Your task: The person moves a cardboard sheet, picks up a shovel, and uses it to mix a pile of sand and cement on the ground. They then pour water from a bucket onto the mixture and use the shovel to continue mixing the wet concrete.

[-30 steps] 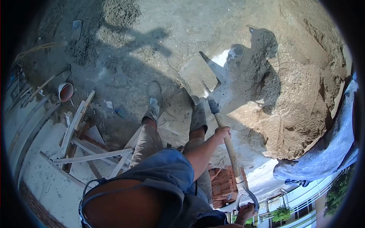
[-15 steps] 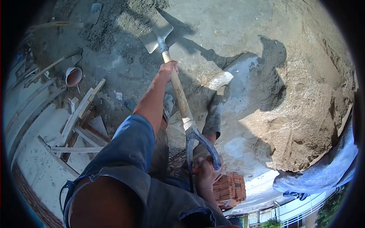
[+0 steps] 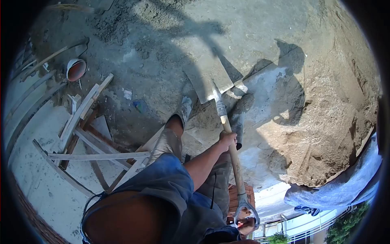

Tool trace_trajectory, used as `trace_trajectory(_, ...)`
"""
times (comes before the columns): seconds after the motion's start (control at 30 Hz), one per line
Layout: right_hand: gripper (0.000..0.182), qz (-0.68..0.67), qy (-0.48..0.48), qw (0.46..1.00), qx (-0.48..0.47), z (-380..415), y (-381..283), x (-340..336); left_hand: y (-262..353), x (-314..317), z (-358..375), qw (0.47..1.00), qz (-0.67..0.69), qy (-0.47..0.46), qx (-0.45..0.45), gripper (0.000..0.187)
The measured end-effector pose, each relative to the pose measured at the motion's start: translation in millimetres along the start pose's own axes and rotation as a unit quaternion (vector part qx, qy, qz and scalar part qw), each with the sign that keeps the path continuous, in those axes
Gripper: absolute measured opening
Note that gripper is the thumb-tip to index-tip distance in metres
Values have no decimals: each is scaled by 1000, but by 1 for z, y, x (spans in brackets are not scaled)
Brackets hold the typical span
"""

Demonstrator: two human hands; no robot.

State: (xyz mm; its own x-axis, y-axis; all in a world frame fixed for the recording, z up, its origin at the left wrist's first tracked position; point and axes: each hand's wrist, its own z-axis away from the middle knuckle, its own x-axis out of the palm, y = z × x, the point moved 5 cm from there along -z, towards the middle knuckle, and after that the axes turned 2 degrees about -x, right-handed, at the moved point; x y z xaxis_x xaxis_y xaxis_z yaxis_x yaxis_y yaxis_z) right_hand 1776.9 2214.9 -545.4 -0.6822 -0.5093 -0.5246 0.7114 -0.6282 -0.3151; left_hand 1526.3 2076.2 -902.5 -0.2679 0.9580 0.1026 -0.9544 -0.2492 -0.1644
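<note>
A shovel with a wooden shaft crosses the middle of the head view. My left hand is wrapped round the shaft below the blade. At the bottom, my right hand grips the D-shaped handle, partly hidden by the handle frame. The flat metal blade is over the grey ground, with no load visible on it. My boot stands just left of the blade. A pile of grey mortar mix lies up and to the left.
A large sand heap rises on the right, with a blue tarp at its foot. Wooden trestle pieces and an overturned-looking bucket are on the left. Stacked bricks sit beside my legs.
The shovel has moved back from the mortar pile, toward me and to the right. Mortar was at its blade before; now the blade looks bare. Both hands stay on it.
</note>
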Motion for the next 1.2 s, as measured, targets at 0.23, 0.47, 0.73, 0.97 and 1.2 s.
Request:
trace_trajectory(0.23,19,-56,-103,993,-25,11,-50,273,259,-111,1,977,-28,140,156,12)
trace_trajectory(0.47,12,-269,-272,874,300,57,-34,348,348,-186,80,888,-202,308,276,13)
trace_trajectory(0.73,14,-288,-286,758,510,32,13,351,343,-185,103,920,-70,200,331,18)
trace_trajectory(0.97,15,-356,-312,741,477,67,-60,305,330,-165,148,901,-43,151,403,15)
trace_trajectory(1.2,10,-204,-280,933,97,92,-209,264,325,-77,215,963,166,25,211,14)
